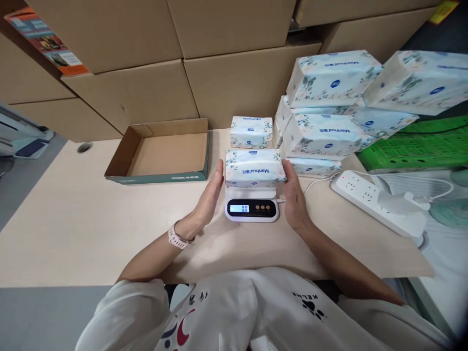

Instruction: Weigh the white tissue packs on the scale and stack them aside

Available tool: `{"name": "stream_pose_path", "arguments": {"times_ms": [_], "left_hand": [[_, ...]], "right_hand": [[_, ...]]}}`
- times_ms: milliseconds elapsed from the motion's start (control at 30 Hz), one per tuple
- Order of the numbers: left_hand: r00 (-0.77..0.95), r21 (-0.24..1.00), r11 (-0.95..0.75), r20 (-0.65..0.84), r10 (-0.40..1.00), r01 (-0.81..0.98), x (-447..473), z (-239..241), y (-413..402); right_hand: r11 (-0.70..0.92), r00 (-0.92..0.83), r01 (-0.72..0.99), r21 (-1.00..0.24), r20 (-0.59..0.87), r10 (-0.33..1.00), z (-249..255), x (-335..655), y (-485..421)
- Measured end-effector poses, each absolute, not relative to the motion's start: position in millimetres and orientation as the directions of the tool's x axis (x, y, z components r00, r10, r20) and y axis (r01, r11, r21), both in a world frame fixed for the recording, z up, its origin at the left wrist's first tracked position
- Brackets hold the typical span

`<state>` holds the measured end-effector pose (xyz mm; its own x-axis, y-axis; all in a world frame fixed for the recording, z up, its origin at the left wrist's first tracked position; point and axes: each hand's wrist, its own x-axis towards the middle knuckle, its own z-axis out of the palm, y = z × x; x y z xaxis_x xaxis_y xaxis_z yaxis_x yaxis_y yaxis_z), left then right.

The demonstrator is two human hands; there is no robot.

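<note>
Prob. at the weighing step: my L hand (208, 199) & R hand (295, 199), fingers straight, unclenched, flank the tissue pk (254, 169) over the scale (252, 209); next prob. needs hands clear.

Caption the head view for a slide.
Left hand and right hand flank a tissue pack at a scale reading 0.0, open box at left.

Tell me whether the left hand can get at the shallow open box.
Probably yes: the left hand is open near the right end of the shallow open box, with nothing visible standing between them.
</note>
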<state>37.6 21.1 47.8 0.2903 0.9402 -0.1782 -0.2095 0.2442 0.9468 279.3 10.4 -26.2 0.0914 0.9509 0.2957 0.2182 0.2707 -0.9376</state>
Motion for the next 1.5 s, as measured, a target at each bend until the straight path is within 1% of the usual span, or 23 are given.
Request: {"name": "stream_pose_path", "arguments": {"times_ms": [67,133,233,300,667,867,967,1167,1500], "left_hand": [[0.195,0.951,0.239,-0.201,0.960,-0.198,33.1,56.4,22.7],[0.157,0.927,0.306,-0.277,0.948,-0.216,26.8,68.2,25.6],[0.193,0.858,0.436,-0.395,0.898,-0.272,17.2,85.9,30.9],[0.210,0.826,0.476,-0.429,0.879,-0.301,12.3,93.4,33.7],[0.219,0.789,0.497,-0.446,0.868,-0.361,8.5,93.1,36.6],[0.209,0.770,0.503,-0.458,0.864,-0.391,9.6,93.1,37.0],[0.216,0.767,0.510,-0.462,0.860,-0.389,10.3,92.9,36.2],[0.239,0.782,0.510,-0.451,0.860,-0.358,10.6,91.3,34.7],[0.262,0.783,0.522,-0.454,0.851,-0.337,9.9,89.4,35.3]], "right_hand": [[0.361,0.157,0.197,-0.911,0.393,0.906,-28.1,284.9,9.9],[0.416,0.222,0.195,-0.888,0.453,0.863,-29.6,290.6,10.6],[0.413,0.306,0.172,-0.894,0.447,0.841,-30.3,296.0,12.8],[0.395,0.331,0.151,-0.906,0.423,0.843,-30.0,296.8,13.7],[0.377,0.289,0.180,-0.908,0.416,0.863,-31.4,296.9,9.7],[0.361,0.279,0.134,-0.923,0.385,0.880,-32.6,295.3,9.6],[0.352,0.275,0.127,-0.927,0.374,0.885,-32.0,295.0,9.1],[0.353,0.267,0.183,-0.917,0.392,0.880,-30.5,294.1,8.1],[0.333,0.278,0.211,-0.919,0.383,0.881,-27.7,294.6,8.4]]}}
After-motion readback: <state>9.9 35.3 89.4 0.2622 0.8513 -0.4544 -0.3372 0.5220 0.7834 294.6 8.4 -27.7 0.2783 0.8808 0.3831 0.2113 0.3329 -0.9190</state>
